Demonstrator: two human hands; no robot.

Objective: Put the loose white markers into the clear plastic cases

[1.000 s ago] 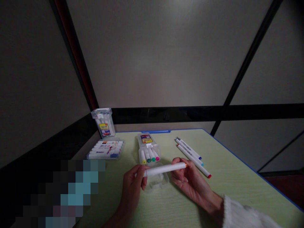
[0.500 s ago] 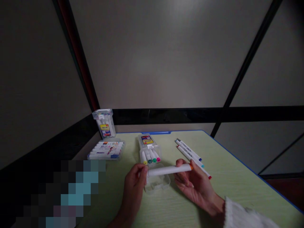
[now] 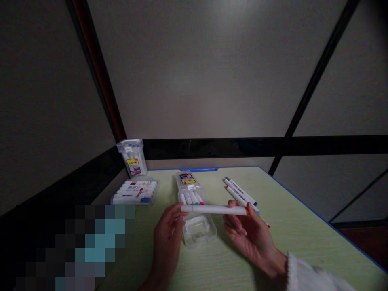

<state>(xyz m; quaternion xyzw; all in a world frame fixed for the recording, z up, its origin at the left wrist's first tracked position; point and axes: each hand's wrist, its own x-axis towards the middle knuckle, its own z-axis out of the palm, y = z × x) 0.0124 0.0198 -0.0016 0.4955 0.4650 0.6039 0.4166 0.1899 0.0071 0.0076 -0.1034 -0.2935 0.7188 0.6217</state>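
A white marker (image 3: 212, 209) with an orange end lies level in the air between my two hands. My right hand (image 3: 253, 236) pinches it near the orange end, thumb and fingers closed around it. My left hand (image 3: 168, 234) has its curled fingers at the marker's other, white end; its thumb sits lower, beside the fingers. Below the marker is an open clear plastic lid (image 3: 200, 232), joined to a clear marker case (image 3: 192, 184) lying on the table. Several white markers (image 3: 189, 198) stick out of the case, with coloured ends partly hidden behind the held marker.
Loose white markers (image 3: 242, 193) with blue, light blue and red ends lie behind my right hand. At the left are a flat marker box (image 3: 136, 190) and an upright marker case (image 3: 133, 159). The table (image 3: 291, 226) has a blue edge and meets a grey wall (image 3: 200, 93).
The marker's white end has risen and come into view at my left fingers, which have moved slightly up and left. The marker now hides more of the coloured ends in the case.
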